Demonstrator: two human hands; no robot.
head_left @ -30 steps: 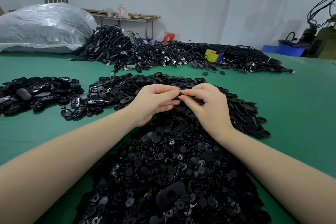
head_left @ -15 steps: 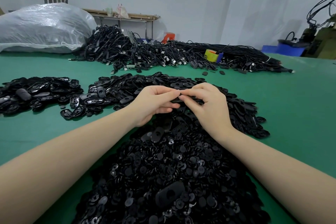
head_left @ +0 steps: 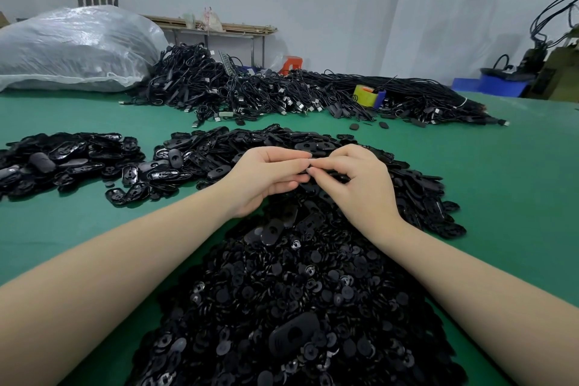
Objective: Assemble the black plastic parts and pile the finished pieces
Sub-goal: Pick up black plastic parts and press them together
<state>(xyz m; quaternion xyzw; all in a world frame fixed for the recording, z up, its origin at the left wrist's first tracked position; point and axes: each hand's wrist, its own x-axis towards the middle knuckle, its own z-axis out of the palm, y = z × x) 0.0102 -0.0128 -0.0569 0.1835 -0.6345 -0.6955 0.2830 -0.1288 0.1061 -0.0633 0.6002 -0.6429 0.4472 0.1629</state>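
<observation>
My left hand [head_left: 266, 177] and my right hand [head_left: 354, 180] meet fingertip to fingertip above the middle of the green table [head_left: 501, 191]. Together they pinch a small black plastic part [head_left: 336, 178], mostly hidden by the fingers. Under my forearms lies a big heap of small round black pieces [head_left: 297, 307]. Behind my hands spreads a heap of flat oval black shells [head_left: 250, 141]. A separate pile of oval black pieces [head_left: 65, 155] lies at the left.
Bundled black cables [head_left: 282, 94] stretch across the far side of the table, with a yellow tape roll [head_left: 365, 95] among them. A large clear plastic sack [head_left: 75, 50] lies at the back left. Blue bins [head_left: 498, 84] stand at the right.
Both hands stayed together over the heap; the fingers shifted slightly on the small part between them.
</observation>
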